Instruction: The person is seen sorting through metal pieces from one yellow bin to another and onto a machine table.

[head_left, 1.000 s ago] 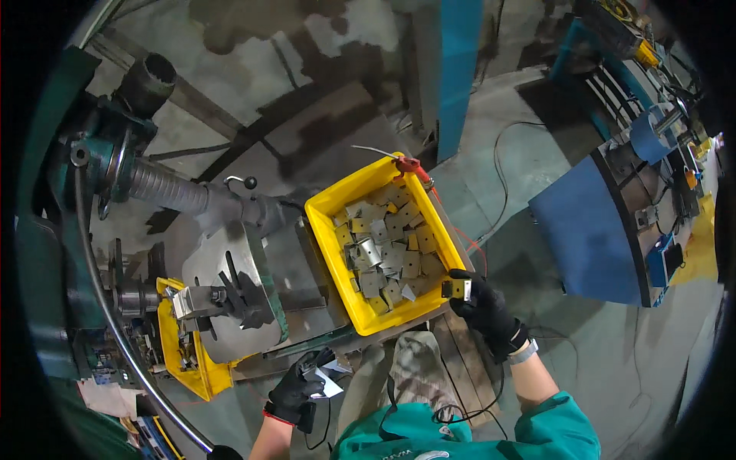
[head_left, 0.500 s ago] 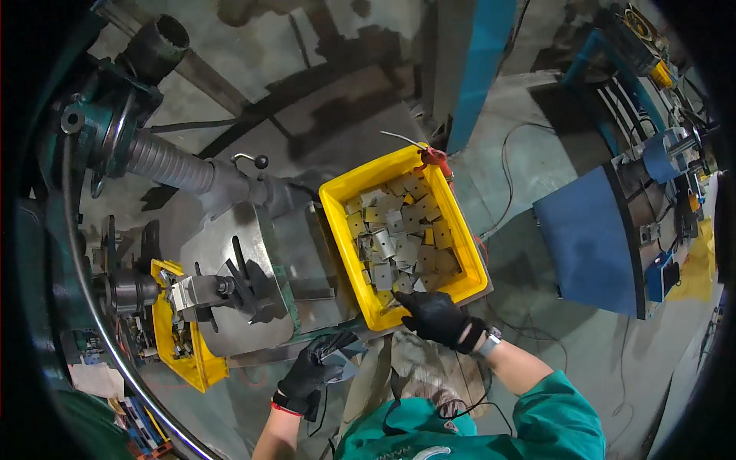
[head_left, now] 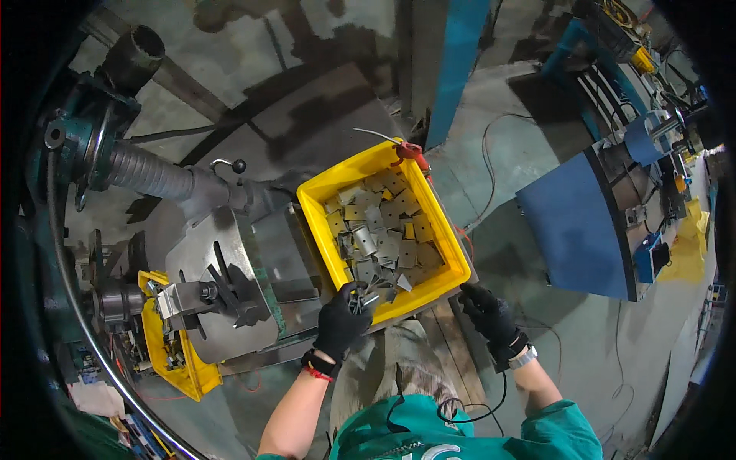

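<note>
My left hand (head_left: 342, 320), in a black glove, is closed around grey metal pieces (head_left: 368, 299) at the near left corner of a yellow bin (head_left: 452, 280). Their exact shape and number are partly hidden by the fingers. Inside the bin lie many small bent metal plates (head_left: 389, 247), some with a round hole. My right hand (head_left: 491, 318), also gloved in black, is just outside the bin's near right corner. Its fingers are apart and slightly bent, and I see nothing in them.
A red-handled air gun (head_left: 411, 153) hangs on the bin's far rim. To the left are a machine with a metal table (head_left: 222, 284), a clamped block (head_left: 182, 300) and a second yellow bin (head_left: 201, 376). A blue cabinet (head_left: 579, 222) stands at right.
My left hand has moved up and right to the bin's near edge with metal in it. My right hand has left the bin and moved right. The view has shifted slightly.
</note>
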A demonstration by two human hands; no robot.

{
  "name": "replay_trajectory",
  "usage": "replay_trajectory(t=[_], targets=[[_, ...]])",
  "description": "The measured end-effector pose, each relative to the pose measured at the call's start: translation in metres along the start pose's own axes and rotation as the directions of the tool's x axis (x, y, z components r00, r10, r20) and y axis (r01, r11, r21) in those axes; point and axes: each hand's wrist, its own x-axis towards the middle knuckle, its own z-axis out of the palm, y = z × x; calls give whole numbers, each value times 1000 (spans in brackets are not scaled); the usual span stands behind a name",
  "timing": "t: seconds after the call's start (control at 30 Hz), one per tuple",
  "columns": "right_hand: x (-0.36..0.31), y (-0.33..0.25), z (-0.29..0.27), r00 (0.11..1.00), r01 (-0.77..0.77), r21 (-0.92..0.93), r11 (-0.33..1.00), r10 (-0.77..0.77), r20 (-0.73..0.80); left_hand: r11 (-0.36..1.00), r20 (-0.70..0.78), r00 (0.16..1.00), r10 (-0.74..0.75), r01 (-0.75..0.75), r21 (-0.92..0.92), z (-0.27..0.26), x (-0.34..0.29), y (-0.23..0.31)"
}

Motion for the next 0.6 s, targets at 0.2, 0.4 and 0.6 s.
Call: replay_trajectory(t=[0.2, 0.4, 0.6], targets=[[-10, -9, -15, 996, -86, 58, 995, 86, -6, 849, 113, 953, 282, -302, 433, 25, 29, 15], [0, -18, -27, 996, 67, -80, 995, -62, 66, 772, 343, 934, 97, -288, 567, 51, 44, 5], [24, -31, -35, 954, 283, -211, 936, -252, 160, 752, 243, 881, 407, -474, 459, 54, 44, -8]])
